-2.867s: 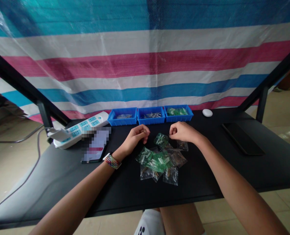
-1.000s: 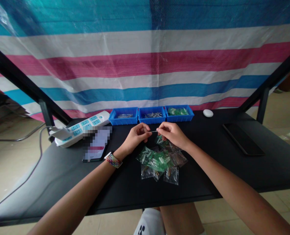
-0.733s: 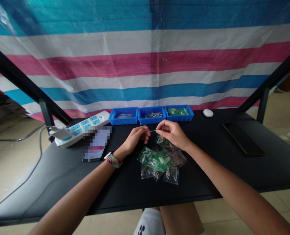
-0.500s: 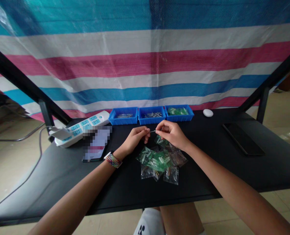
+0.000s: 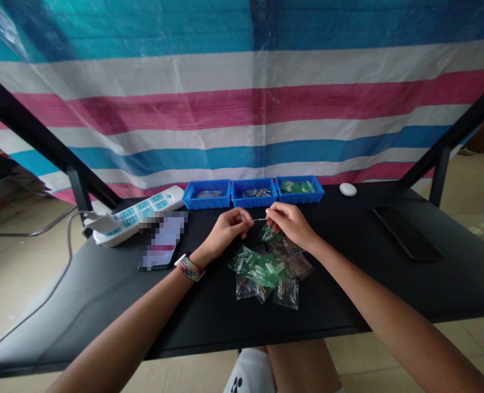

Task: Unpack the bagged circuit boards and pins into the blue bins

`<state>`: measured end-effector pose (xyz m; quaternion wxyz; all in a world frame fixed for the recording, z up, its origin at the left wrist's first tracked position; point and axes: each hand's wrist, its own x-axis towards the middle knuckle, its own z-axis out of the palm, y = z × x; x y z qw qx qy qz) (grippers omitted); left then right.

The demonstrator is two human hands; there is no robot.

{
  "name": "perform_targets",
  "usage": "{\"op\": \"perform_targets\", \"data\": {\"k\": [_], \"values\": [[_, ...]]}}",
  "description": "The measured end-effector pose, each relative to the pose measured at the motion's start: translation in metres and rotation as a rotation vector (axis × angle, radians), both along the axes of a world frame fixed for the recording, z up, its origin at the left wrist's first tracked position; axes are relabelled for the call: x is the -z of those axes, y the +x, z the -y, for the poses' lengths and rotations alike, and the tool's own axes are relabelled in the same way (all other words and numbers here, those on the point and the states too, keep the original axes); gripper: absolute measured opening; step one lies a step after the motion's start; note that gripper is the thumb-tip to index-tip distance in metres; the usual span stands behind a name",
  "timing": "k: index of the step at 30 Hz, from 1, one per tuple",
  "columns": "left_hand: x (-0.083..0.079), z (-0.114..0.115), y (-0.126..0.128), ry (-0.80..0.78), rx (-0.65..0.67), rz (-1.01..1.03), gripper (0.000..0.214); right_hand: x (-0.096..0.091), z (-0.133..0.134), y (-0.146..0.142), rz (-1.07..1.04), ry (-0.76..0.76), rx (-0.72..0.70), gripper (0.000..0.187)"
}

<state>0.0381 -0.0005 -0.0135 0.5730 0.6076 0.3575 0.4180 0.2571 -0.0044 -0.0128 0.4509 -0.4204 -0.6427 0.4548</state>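
A thin silvery metal pin (image 5: pixel 260 219) spans the gap between my two hands, just in front of the blue bins. My left hand (image 5: pixel 230 229) pinches its left end between thumb and fingers. The other end is in the fingertips of my right hand (image 5: pixel 287 222); a small collar-like part shows along the pin, too small to name. Below the hands lies a heap of small plastic bags: green bags (image 5: pixel 262 267) with pale tubes inside, and clear bags (image 5: pixel 286 293) with brass-coloured pins.
Three blue bins stand in a row behind: a left bin (image 5: pixel 206 203), a middle bin (image 5: pixel 253 202) with metal pins, a right bin (image 5: pixel 301 197) with green bags. A power strip (image 5: pixel 143 210) and phone (image 5: pixel 163 240) lie left; a black phone (image 5: pixel 405 232) and white oval object (image 5: pixel 347 189) right.
My right hand has shifted slightly right, away from the left hand, so more of the pin shows between them. The bags and bins stay in place.
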Motion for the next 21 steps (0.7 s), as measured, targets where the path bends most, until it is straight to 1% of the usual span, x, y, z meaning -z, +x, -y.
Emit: {"op": "perform_targets", "data": {"k": [10, 14, 17, 19, 21], "values": [[-0.002, 0.001, 0.002, -0.01, -0.028, -0.012, 0.032, -0.005, 0.003, -0.002, 0.008, -0.052, -0.051, 0.033], [-0.001, 0.0, 0.002, -0.004, -0.042, 0.001, 0.032, -0.007, 0.003, -0.003, -0.052, -0.015, -0.05, 0.03], [0.002, -0.001, 0.002, 0.008, -0.041, 0.004, 0.031, -0.008, -0.001, -0.001, -0.123, 0.073, 0.028, 0.025], [0.004, -0.001, 0.002, 0.024, -0.033, -0.02, 0.028, -0.009, -0.006, 0.003, -0.158, 0.149, 0.135, 0.023], [0.005, 0.0, 0.002, 0.095, -0.031, -0.095, 0.024, -0.01, -0.013, 0.007, -0.18, 0.217, 0.268, 0.022]]}}
